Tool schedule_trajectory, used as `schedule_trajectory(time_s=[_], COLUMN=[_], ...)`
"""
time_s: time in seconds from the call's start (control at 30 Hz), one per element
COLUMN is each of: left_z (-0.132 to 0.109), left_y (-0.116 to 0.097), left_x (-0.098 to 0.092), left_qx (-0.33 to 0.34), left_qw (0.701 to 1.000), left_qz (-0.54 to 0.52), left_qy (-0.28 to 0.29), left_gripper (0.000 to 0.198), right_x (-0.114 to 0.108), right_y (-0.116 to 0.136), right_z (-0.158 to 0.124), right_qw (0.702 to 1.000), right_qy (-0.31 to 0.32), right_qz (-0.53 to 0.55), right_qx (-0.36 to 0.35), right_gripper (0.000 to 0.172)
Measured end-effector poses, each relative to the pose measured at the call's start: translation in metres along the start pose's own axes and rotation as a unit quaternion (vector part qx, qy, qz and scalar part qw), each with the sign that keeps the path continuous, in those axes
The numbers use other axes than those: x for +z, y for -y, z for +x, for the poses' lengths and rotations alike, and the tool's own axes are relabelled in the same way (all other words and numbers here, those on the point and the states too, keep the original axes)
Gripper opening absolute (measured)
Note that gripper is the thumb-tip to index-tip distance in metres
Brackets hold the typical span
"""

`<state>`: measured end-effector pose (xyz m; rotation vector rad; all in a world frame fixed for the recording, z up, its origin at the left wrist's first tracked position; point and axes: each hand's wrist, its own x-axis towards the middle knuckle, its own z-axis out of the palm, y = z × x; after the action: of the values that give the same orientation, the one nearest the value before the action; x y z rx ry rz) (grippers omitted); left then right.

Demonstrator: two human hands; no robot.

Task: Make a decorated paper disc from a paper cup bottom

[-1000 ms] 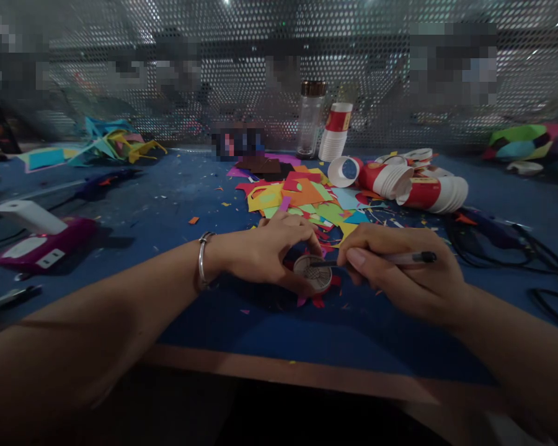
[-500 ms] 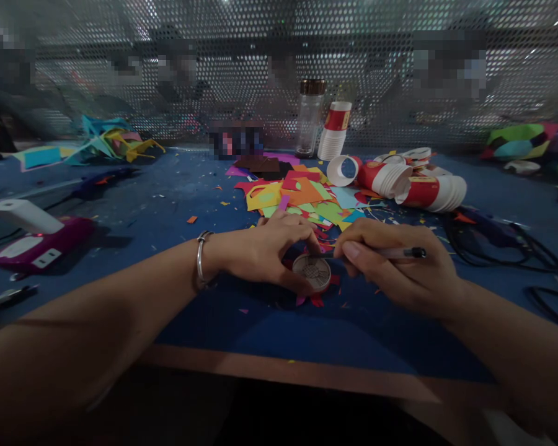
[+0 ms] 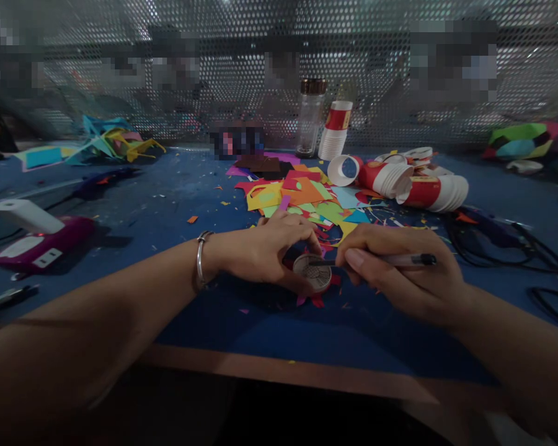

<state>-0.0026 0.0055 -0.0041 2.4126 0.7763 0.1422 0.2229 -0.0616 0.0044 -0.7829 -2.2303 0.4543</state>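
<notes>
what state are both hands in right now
Left hand: closed on a round grey patterned disc.
Right hand: closed, holding a slim clear-barrelled black-ended pen.

Relative to 0.5 s ago, the right hand (image 3: 400, 269) has moved slightly right and toward the near side. The pen (image 3: 411, 260) in its grip has shifted accordingly: its front end, then along the far rim of the disc (image 3: 315, 279), is now over the face, on the near side of that rim. The dark rear end is likewise farther right and nearer. Whether any marking on the face has changed cannot be determined.
</notes>
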Motion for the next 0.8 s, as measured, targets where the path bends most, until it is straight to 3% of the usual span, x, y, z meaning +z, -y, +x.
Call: schedule_trajectory(time_s=[0.37, 0.8], left_z=[-0.0005, -0.0005], left_y=[-0.0020, -0.0014], left_x=[-0.0007, -0.0010], left_qx=[0.024, -0.002], left_qw=[1.000, 1.000], left_qz=[0.006, 0.013], left_qy=[-0.001, 0.005], left_gripper=[0.049, 0.054], right_x=[0.0006, 0.0018], right_y=[-0.0013, -0.0048], right_z=[0.0015, 0.0015], right_qw=[1.000, 1.000], right_qy=[-0.007, -0.016], right_qz=[-0.007, -0.002], right_qx=[-0.019, -0.005], right_gripper=[0.023, 0.021])
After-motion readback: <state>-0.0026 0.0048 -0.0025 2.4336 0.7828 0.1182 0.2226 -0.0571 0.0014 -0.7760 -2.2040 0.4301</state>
